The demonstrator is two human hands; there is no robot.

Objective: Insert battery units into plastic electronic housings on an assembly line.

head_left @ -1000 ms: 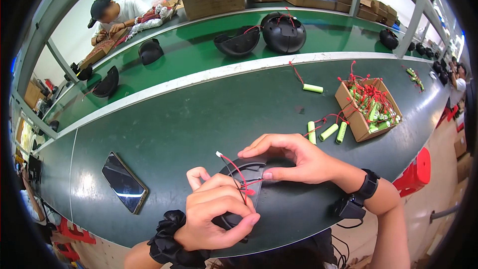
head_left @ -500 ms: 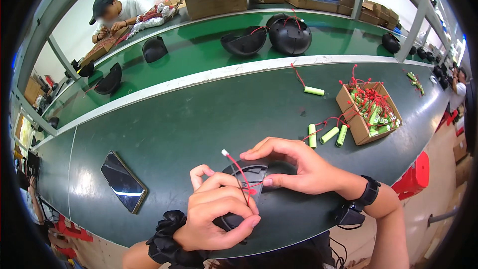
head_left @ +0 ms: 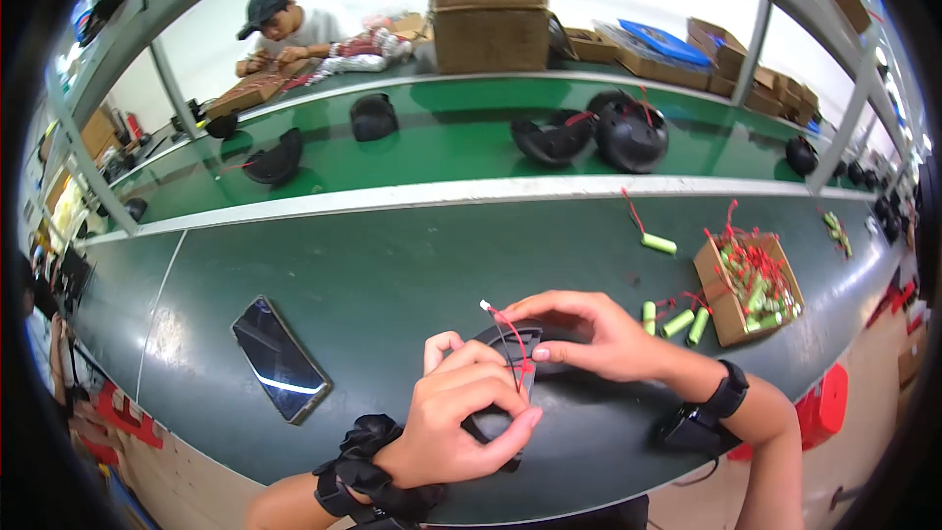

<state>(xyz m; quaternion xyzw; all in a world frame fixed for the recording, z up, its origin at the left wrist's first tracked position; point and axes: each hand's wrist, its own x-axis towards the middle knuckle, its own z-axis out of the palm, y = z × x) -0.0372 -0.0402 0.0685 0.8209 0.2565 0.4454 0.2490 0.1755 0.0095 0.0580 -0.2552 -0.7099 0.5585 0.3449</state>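
Low over the near part of the bench, a black curved plastic shell (head_left: 488, 422) lies between my two hands. My left hand (head_left: 466, 407) is closed on its near left side, thumb and fingers curled at the rim. Across the far right side, my right hand (head_left: 601, 336) grips the shell with its thumb on the inner edge. A thin red and black wire lead (head_left: 523, 336) rises out of the shell beside my left fingertips and ends in a small white connector (head_left: 486, 305). My fingers hide much of the shell's inside.
A phone (head_left: 282, 361) lies left of my hands. To the right stand a cardboard box (head_left: 724, 306) of green battery cells with red wires and several loose cells (head_left: 677, 324). Beyond a pale rail (head_left: 392, 198), black shells (head_left: 631, 137) sit on a green belt. A person works at the far left.
The view has tilted and turned, so the bench and its things appear lower and further right. Both hands keep their hold on the shell, with little change in the fingers.
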